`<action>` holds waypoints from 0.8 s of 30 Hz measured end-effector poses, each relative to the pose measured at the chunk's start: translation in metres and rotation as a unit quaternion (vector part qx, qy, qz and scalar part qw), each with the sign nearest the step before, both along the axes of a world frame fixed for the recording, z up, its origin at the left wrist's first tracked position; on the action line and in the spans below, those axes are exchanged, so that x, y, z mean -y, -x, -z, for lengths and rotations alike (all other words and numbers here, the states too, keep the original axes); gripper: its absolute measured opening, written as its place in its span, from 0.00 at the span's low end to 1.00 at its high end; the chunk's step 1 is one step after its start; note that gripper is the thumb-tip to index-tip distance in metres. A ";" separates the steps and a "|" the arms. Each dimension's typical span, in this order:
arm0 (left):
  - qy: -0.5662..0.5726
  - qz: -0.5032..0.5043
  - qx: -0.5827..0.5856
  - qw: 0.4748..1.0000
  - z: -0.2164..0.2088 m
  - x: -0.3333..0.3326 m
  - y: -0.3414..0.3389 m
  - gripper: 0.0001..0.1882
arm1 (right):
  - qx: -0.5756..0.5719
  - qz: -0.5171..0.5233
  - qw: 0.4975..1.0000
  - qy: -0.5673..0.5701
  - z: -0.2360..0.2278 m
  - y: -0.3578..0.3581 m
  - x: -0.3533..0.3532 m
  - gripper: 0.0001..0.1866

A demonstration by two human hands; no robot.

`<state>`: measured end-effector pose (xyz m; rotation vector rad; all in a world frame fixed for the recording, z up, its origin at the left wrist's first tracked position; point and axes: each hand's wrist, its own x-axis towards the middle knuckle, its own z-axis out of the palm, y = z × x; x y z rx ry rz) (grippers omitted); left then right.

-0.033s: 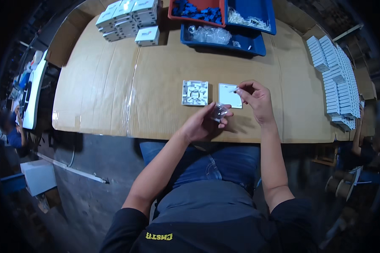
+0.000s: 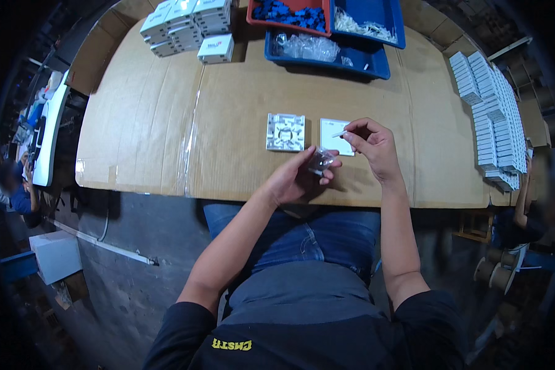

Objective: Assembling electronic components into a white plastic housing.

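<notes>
My left hand (image 2: 299, 176) is half closed around a small clear plastic bag (image 2: 320, 161), palm up near the table's front edge. Between the thumb and fingertips of my right hand (image 2: 376, 148) is a thin white stick-like piece (image 2: 338, 134), pointing to the left. Under that piece lies a flat white square plate (image 2: 335, 145), partly covered by my right fingers. Left of the plate sits a white square housing (image 2: 285, 131) with its moulded inside facing up and a round opening in the middle. It lies just beyond my left hand, untouched.
Stacked white boxes (image 2: 185, 26) and a single box (image 2: 216, 49) stand at the back left. Beyond my hands are a red tray (image 2: 287, 26) of blue parts and blue trays (image 2: 327, 69) of clear bags and white pieces. Stacks of thin white pieces (image 2: 493, 123) line the right edge.
The thin white piece in my right fingers now shows more of its length to the left. Both hands stay almost in place, and the table appears slightly shifted.
</notes>
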<state>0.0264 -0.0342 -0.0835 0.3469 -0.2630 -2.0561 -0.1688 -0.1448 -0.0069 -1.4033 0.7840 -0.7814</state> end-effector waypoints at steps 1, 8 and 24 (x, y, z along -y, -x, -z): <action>-0.007 -0.003 -0.003 1.000 0.001 -0.001 -0.002 0.29 | -0.014 -0.017 1.000 -0.009 -0.001 -0.002 -0.004 0.07; -0.027 0.012 0.024 0.999 0.004 -0.009 -0.003 0.29 | -0.189 -0.130 0.972 0.049 -0.011 0.003 -0.004 0.07; 0.015 -0.012 0.092 0.996 0.006 -0.010 -0.001 0.24 | -0.234 -0.305 0.915 0.122 -0.037 -0.028 0.015 0.07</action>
